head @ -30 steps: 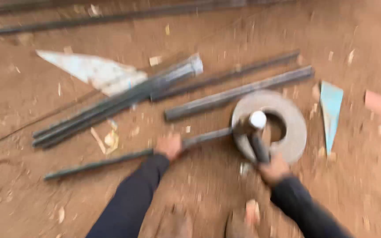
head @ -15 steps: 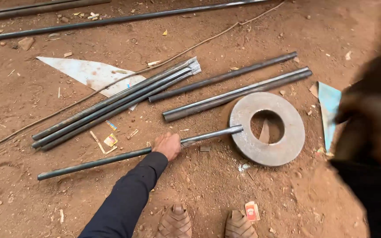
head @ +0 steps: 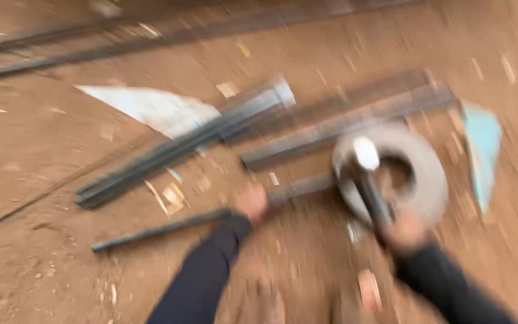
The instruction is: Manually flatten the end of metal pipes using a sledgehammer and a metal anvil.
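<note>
- Head view, heavily blurred by motion, looking down at bare reddish dirt ground point(head: 43, 180) where I see both of my hands at work.
- My left hand point(head: 252, 203) is closed around a long thin metal rod point(head: 169, 228) that lies flat on the dirt, running from lower left up toward the right; the hand grips it roughly at mid-length.
- The rod's right end reaches the near edge of a flat grey metal ring point(head: 430, 180), a thick disc with a round hole, lying on the ground.
- My right hand point(head: 404, 231) is wrapped tight on the dark handle of a hammer point(head: 368, 180); its pale head sits over the left rim of the ring, just where the rod meets it. I cannot tell whether the head touches metal.
- Beyond the rod lies a bundle of dark steel bars point(head: 181, 144), slanting the same way, and two more bars point(head: 343, 117) further right.
- A pale triangular sheet scrap point(head: 145, 105) lies partly under the bundle.
- A light blue scrap point(head: 482, 144) lies just right of the ring.
- Both sleeves are dark.
</note>
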